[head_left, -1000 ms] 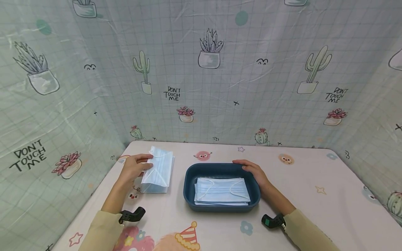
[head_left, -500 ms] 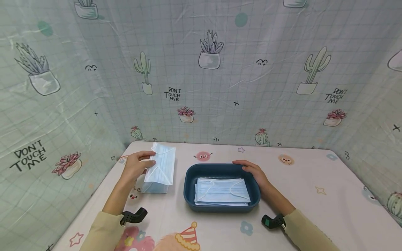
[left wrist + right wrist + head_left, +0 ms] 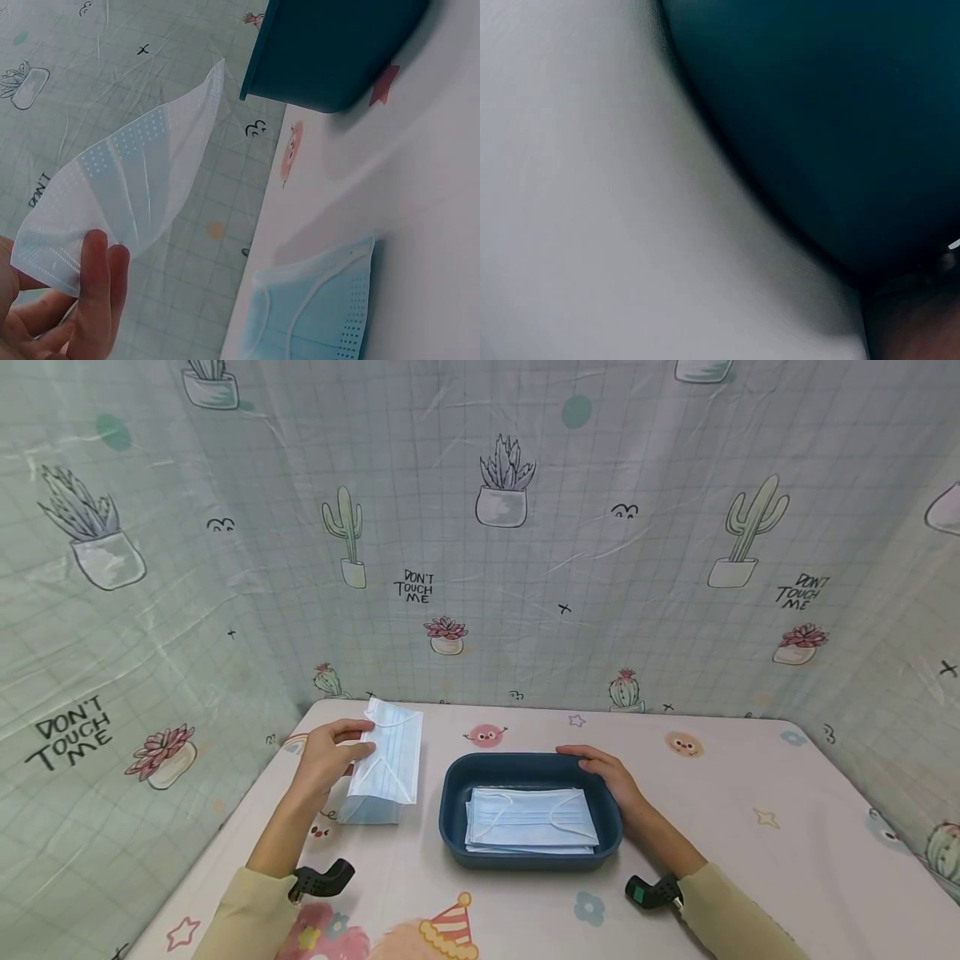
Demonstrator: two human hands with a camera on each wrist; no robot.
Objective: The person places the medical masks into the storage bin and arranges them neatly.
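My left hand (image 3: pixel 327 758) pinches one edge of a pale blue pleated face mask (image 3: pixel 394 750), held up at the left. The left wrist view shows this face mask (image 3: pixel 139 184) hanging out from the thumb and fingers, with another face mask (image 3: pixel 319 304) lower down on the table. In the head view that lower mask (image 3: pixel 370 812) is mostly covered by the held one. My right hand (image 3: pixel 613 779) grips the back right corner of a dark blue plastic bin (image 3: pixel 528 861). Inside the bin lies a stack of face masks (image 3: pixel 532 818) with white ear loops.
A white cloth with cartoon prints covers the table (image 3: pixel 720 877). A cactus-print sheet (image 3: pixel 555 552) encloses the back and sides. Black wrist cameras, one being the left camera (image 3: pixel 324 878), stick out below each hand.
My left hand has raised its mask slightly up and to the right, away from the mask beneath. The right hand and the bin have stayed in place.
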